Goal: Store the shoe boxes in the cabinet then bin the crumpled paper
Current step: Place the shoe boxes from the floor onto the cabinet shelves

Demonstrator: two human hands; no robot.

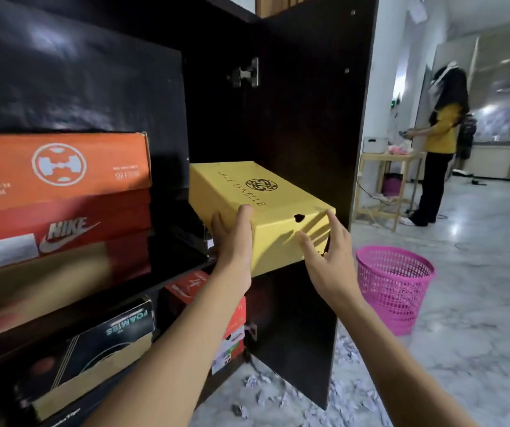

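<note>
The left hand [233, 238] has its grip on the yellow shoe box [266, 192], with the thumb up along the near left corner and the fingers laid round the left side. The right hand [329, 254] is wide, fingers spread and straight, their tips at the box's near right corner. I cannot tell whether they touch it.

The box sits on the upper shelf [186, 269] of the dark cabinet [216, 118], its near end at the shelf's front edge, just beside the open door [309, 118]. To its left on the same shelf are 3 boxes in 1 stack: an orange box [59, 167] on top, a red Nike box [62, 223] under it, and a tan box [62, 282] at the bottom. On the lower shelf I count 2 more, a black box [93, 349] and a red box [233, 315] partly hidden behind the left forearm.

Many bits of crumpled paper [258, 381] lie on the marble floor [478, 303], too blurred to count. 1 pink basket [395, 285] stands on the floor, right of the door. A 2nd person [438, 143] in a yellow top stands far off by a wooden bench [380, 156].
</note>
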